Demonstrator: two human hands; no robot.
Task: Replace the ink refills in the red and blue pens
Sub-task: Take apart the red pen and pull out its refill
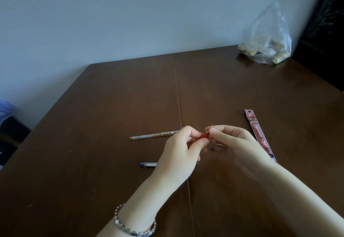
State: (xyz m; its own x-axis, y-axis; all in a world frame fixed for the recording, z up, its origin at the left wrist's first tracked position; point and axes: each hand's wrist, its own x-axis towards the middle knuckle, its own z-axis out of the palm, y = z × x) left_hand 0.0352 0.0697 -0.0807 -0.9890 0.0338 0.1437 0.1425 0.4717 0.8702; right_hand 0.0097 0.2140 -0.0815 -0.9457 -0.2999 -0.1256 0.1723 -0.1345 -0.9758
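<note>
Over the middle of the brown table [93, 143], my left hand [178, 153] pinches a small red pen part [260, 136]. My right hand [236, 143] grips the other end of the same piece, where a thin metal tip [216, 127] sticks up. A clear pen barrel with a yellow core [154, 135] lies left of my hands. Nearer to me lies a pen with a blue end [148, 164], partly hidden under my left hand. A small blue bit [212, 149] shows between my hands. A red refill packet [259, 134] lies to the right.
A clear plastic bag [266, 39] with yellowish contents stands at the table's far right corner against the white wall. A seam [178, 97] runs down the table's middle. A metal bracelet [134, 225] is on my left wrist. Dark furniture stands to the far right.
</note>
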